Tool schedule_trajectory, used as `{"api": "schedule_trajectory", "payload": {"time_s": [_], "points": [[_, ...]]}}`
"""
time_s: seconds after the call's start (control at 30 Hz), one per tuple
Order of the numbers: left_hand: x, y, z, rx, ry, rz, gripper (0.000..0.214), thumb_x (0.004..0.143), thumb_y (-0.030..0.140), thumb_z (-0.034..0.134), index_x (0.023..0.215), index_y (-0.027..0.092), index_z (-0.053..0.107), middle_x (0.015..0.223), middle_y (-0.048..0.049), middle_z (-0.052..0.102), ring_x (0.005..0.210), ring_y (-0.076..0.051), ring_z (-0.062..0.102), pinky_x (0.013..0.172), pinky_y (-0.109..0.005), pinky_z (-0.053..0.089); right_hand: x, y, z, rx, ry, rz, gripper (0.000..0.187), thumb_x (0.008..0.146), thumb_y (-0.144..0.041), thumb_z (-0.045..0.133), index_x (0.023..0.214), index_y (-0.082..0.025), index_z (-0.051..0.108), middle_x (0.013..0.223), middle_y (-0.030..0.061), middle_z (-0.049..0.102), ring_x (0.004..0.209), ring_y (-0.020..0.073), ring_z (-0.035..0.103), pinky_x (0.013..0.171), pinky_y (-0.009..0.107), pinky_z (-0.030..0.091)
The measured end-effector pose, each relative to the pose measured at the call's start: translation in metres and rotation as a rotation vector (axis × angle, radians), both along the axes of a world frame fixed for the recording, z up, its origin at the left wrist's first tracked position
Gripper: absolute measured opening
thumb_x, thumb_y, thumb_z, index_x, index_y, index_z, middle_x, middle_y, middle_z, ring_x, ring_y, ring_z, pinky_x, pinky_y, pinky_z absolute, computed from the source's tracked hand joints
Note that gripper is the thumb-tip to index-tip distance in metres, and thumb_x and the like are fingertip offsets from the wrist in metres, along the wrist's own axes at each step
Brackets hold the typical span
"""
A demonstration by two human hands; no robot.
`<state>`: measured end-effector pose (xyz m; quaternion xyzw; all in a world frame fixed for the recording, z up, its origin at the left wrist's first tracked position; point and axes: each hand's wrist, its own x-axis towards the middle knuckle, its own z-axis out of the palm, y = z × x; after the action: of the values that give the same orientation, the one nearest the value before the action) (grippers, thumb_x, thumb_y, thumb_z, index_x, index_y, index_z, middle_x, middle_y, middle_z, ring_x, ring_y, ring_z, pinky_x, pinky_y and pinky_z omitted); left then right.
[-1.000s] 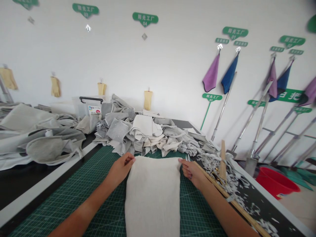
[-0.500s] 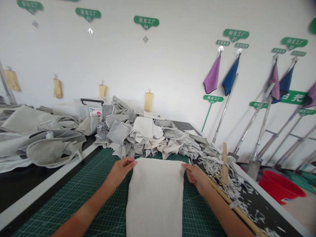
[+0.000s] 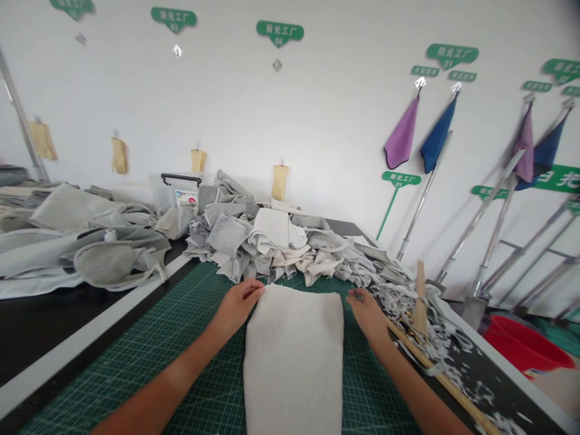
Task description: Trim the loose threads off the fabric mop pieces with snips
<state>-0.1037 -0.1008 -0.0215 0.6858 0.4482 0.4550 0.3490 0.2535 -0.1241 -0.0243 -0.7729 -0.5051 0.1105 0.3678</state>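
A long piece of off-white cloth (image 3: 296,356) lies lengthwise on the green cutting mat (image 3: 194,356), its near end running out of view. At its far left corner, my left hand (image 3: 240,305) is closed on the fabric between thumb and fingers. My right hand (image 3: 366,311) is just right of the far right corner, apart from the cloth. Its fingers are closed around a small, dark metal tool (image 3: 357,295), mostly hidden, whose kind I cannot make out.
A heap of grey and off-white cloth pieces (image 3: 272,235) covers the mat's far end. More fabric (image 3: 109,260) lies left. On the right are wooden strips (image 3: 420,302) among shredded scraps (image 3: 453,350), with a red bucket (image 3: 525,344) beyond the table edge.
My right hand has let go of the cloth's far right corner and moved slightly right of it. My left hand stays on the left corner. The whole view has shifted a little.
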Motion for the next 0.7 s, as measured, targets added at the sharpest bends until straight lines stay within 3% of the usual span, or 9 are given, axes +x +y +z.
{"api": "schedule_trajectory", "payload": {"time_s": [0.1, 0.27, 0.37, 0.5, 0.7], "points": [[0.004, -0.007, 0.002, 0.053, 0.06, 0.005, 0.024, 0.09, 0.038, 0.051, 0.094, 0.02, 0.067, 0.089, -0.0024, 0.071, 0.082, -0.018, 0.064, 0.074, -0.026, 0.045, -0.027, -0.009, 0.011, 0.098, -0.043, 0.07, 0.029, 0.084, -0.041, 0.052, 0.106, -0.025, 0.063, 0.089, 0.003, 0.067, 0.072, 0.0195, 0.059, 0.064, 0.027, 0.037], [0.009, -0.011, 0.003, 0.088, 0.067, -0.035, 0.022, 0.089, 0.036, 0.052, 0.093, 0.021, 0.067, 0.089, -0.0026, 0.072, 0.083, -0.019, 0.065, 0.076, -0.026, 0.046, -0.096, -0.018, 0.023, 0.133, 0.077, 0.481, 0.03, 0.09, -0.045, 0.053, 0.113, -0.029, 0.064, 0.065, -0.003, 0.057, 0.056, 0.0162, 0.051, 0.055, 0.025, 0.033], [0.01, -0.012, 0.002, 0.087, 0.033, -0.087, 0.022, 0.089, 0.036, 0.052, 0.092, 0.02, 0.067, 0.089, -0.0034, 0.072, 0.083, -0.019, 0.065, 0.076, -0.026, 0.047, -0.13, -0.018, 0.023, 0.157, 0.138, 0.637, 0.031, 0.091, -0.046, 0.053, 0.116, -0.03, 0.064, 0.062, -0.0039, 0.053, 0.053, 0.015, 0.046, 0.052, 0.024, 0.029], [0.01, -0.012, 0.002, 0.096, 0.026, -0.125, 0.022, 0.089, 0.036, 0.053, 0.094, 0.02, 0.067, 0.091, -0.0034, 0.072, 0.085, -0.019, 0.066, 0.078, -0.026, 0.048, -0.151, -0.016, 0.014, 0.207, 0.101, 0.704, 0.026, 0.09, -0.04, 0.056, 0.111, -0.029, 0.068, 0.059, -0.005, 0.05, 0.054, 0.0141, 0.044, 0.054, 0.023, 0.027], [0.011, -0.013, -0.001, 0.079, 0.032, -0.151, 0.024, 0.089, 0.039, 0.054, 0.096, 0.02, 0.066, 0.092, -0.0039, 0.072, 0.086, -0.019, 0.066, 0.079, -0.026, 0.048, -0.151, -0.012, -0.002, 0.215, 0.091, 0.682, 0.02, 0.092, -0.038, 0.055, 0.094, -0.025, 0.069, 0.063, -0.0041, 0.055, 0.059, 0.0141, 0.048, 0.058, 0.022, 0.03]]}}
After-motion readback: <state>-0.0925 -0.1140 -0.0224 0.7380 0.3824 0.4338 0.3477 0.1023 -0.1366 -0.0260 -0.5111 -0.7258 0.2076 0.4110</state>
